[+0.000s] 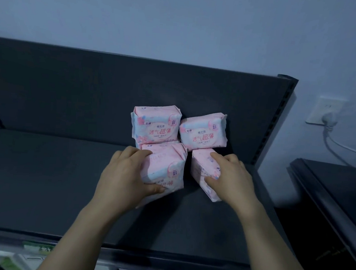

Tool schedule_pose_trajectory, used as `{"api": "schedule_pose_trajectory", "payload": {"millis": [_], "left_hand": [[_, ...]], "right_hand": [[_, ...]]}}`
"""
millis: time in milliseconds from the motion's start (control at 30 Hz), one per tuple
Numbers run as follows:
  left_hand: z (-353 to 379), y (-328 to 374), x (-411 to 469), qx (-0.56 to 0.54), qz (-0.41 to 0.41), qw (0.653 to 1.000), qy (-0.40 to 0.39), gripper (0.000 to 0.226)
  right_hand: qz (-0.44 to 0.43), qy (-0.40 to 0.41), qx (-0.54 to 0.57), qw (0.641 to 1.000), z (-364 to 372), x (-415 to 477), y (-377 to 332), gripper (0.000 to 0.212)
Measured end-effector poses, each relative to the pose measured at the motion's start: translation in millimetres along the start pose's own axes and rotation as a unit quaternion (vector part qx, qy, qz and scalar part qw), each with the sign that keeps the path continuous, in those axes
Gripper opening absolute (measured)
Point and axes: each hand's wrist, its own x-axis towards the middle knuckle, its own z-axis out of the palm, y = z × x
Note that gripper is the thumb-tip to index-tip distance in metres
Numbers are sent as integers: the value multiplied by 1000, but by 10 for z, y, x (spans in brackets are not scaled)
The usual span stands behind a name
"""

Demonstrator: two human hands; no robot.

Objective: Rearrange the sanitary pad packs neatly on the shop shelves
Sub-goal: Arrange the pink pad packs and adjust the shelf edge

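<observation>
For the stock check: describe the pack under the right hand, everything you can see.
The front right pack is a soft block in pink-and-white plastic wrap with small print. It lies on the dark shelf, at an angle to the pack behind it. The right hand grips it, fingers over its top, thumb at its near side, hiding its right half.

Four packs form a block on the shelf (43,178), before its back panel (70,95): rear-left pack (155,126) at 11 o'clock, rear-right pack (203,132) at 1, front-left pack (166,167) at 7 — held by the left hand (126,173) — front-right pack (202,168) at 5, held by the right hand (231,178).
</observation>
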Motion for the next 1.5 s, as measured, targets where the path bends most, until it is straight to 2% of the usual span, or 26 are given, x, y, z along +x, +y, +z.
{"api": "schedule_pose_trajectory", "payload": {"millis": [333, 533, 700, 833, 1000, 1233, 1367, 1500], "left_hand": [[-18, 5, -53, -12, 6, 999, -34, 84], [-96, -19, -89, -37, 36, 998, -45, 85], [-156, -12, -131, -55, 81, 993, -67, 83], [-140, 44, -193, -80, 130, 984, -94, 77], [-73, 322, -415, -155, 179, 961, -143, 67], [-40, 920, -954, -190, 278, 918, -211, 56], [-114, 1353, -1502, -223, 319, 886, -253, 47], [-209, 1768, -2325, -259, 369, 844, -291, 53]], "right_hand": [[21, -3, 31, 999, -173, -390, 107, 64], [13, 66, 59, 996, -215, -755, 89, 61], [66, 86, 34, 993, -344, -1139, -94, 63], [120, 134, 73, 981, -476, -1611, -169, 61], [191, 167, 62, 965, -660, -2280, -134, 64], [277, 204, 35, 938, -1017, -3341, -102, 66], [327, 220, -3, 919, -1253, -4177, -150, 65], [384, 247, -44, 889, -1510, -5192, -269, 68]]}}
